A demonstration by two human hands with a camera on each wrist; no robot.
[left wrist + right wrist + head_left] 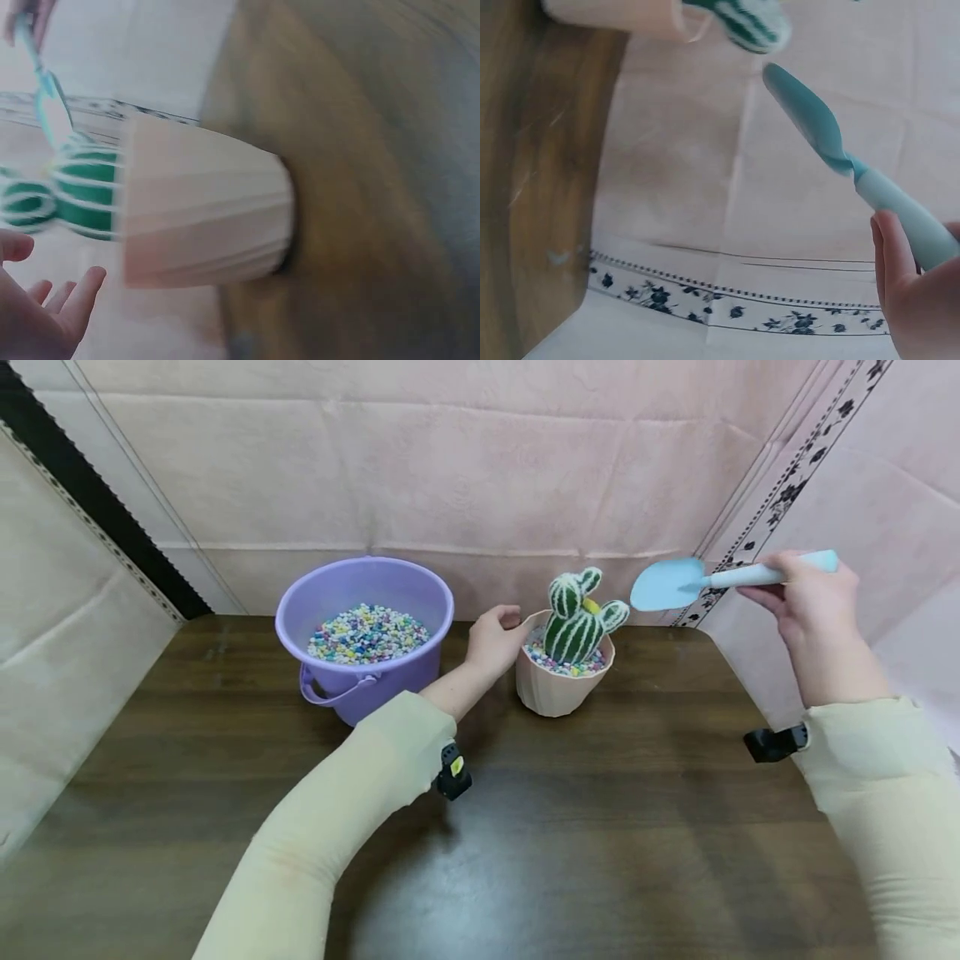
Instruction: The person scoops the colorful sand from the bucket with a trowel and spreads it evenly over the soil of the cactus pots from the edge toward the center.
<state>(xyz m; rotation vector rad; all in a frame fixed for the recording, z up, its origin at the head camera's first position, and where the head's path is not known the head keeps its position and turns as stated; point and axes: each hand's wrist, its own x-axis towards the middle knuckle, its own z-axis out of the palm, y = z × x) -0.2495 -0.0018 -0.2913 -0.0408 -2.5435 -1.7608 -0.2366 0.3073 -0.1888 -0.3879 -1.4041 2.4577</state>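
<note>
In the head view my right hand [817, 618] grips the handle of a light blue trowel [667, 583], held up to the right of a potted toy cactus. The green-and-white striped cactus [573, 639] stands upright in a pale pink ribbed pot [552, 693], with small multicoloured pebbles [547, 660] around its base. Close to the pot's left side is my left hand [491, 643]. The left wrist view shows that hand's fingers [86, 296] loosely extended, a small gap from the pot. Seen from the right wrist, the trowel blade [806, 116] points towards the cactus.
A purple bucket [367, 568] with its handle hanging down stands left of my left hand. It holds many multicoloured pebbles [367, 635]. Everything stands near the far edge of a dark wooden table [570, 827], backed by pale cloth walls [465, 477] with a floral border.
</note>
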